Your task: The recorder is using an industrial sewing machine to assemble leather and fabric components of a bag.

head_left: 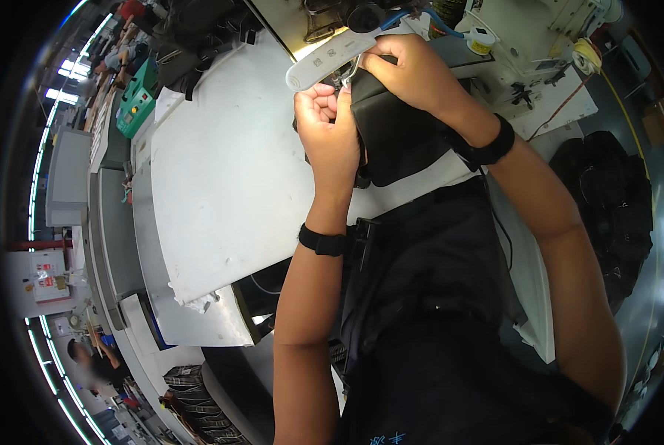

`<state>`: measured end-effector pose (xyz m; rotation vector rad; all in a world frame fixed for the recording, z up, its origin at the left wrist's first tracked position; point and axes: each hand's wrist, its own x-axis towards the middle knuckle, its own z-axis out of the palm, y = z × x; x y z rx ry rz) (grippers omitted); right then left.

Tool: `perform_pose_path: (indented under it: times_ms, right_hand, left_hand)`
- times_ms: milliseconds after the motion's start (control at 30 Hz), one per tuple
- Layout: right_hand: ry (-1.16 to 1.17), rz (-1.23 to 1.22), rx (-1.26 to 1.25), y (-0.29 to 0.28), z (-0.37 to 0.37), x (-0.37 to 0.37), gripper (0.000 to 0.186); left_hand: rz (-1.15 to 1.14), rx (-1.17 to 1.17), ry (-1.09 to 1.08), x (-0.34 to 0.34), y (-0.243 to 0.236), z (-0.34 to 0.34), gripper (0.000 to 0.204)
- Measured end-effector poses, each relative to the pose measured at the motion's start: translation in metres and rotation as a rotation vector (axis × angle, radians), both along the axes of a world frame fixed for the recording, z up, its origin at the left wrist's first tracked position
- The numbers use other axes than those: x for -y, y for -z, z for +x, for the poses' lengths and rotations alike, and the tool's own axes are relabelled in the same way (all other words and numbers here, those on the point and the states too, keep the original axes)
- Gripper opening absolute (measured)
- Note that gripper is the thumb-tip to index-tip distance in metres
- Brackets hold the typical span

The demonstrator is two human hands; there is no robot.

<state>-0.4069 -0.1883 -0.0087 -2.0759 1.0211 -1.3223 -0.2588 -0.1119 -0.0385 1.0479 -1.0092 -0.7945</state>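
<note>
Both of my hands are up close to the needle area of a sewing machine, under its pale rounded cover (pixel 328 63). My left hand (pixel 328 130) has its fingers curled and the thumb raised beside the metal parts (pixel 344 76) there. It pinches something too small to make out. From the right, my right hand (pixel 410 74) reaches in with thumb and forefinger pressed together at the same metal parts; what they grip is hidden. Beneath my hands a smooth black piece of material (pixel 399 141) lies at the table's near edge.
The white worktable (pixel 228 163) spreads to the left. Dark pieces (pixel 198 44) are heaped at its far side, near a green box (pixel 137 100). A yellow spool (pixel 586 55) sits at the upper right, and a black pile (pixel 603 215) lies beyond my right arm. Other people are far left.
</note>
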Motion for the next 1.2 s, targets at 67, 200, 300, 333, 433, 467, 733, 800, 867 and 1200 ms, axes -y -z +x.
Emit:
perform_pose_path:
  times_ms: [67,200,300,333,433,467,733,800,867,1200]
  right_hand:
    - [0.027,0.007,-0.023,0.0,0.001,-0.001,0.023]
    - [0.099,-0.051,-0.109,0.006,-0.004,0.008,0.028]
    - [0.099,-0.02,-0.192,-0.001,-0.004,0.002,0.03]
    - [0.012,0.015,-0.139,-0.001,-0.007,0.0,0.031]
    - [-0.048,0.066,-0.123,-0.005,-0.005,-0.002,0.033]
    - [-0.008,0.091,-0.151,-0.007,-0.004,-0.004,0.033]
    - [0.017,0.147,-0.22,-0.01,-0.007,-0.003,0.032]
    - [-0.017,0.135,-0.229,-0.009,-0.009,0.001,0.032]
    - [-0.026,0.14,-0.201,-0.004,-0.009,0.004,0.032]
    - [-0.091,0.175,-0.123,-0.007,-0.009,0.006,0.025]
  left_hand:
    - [0.047,0.025,-0.026,0.0,-0.006,0.0,0.021]
    - [0.104,0.128,-0.078,0.003,-0.014,-0.008,0.024]
    - [0.045,0.14,-0.084,0.001,-0.002,-0.002,0.026]
    - [0.007,0.112,-0.074,-0.005,0.0,-0.004,0.028]
    - [-0.034,0.079,-0.035,-0.024,0.001,-0.001,0.031]
    - [-0.013,0.079,-0.013,-0.028,-0.001,0.003,0.03]
    - [-0.224,0.972,0.015,-0.037,-0.018,0.044,0.041]
    - [-0.391,1.243,-0.034,-0.034,-0.022,0.049,0.046]
    - [-0.428,1.251,-0.023,-0.028,-0.018,0.056,0.045]
    - [-0.524,1.087,-0.031,-0.015,-0.001,0.053,0.036]
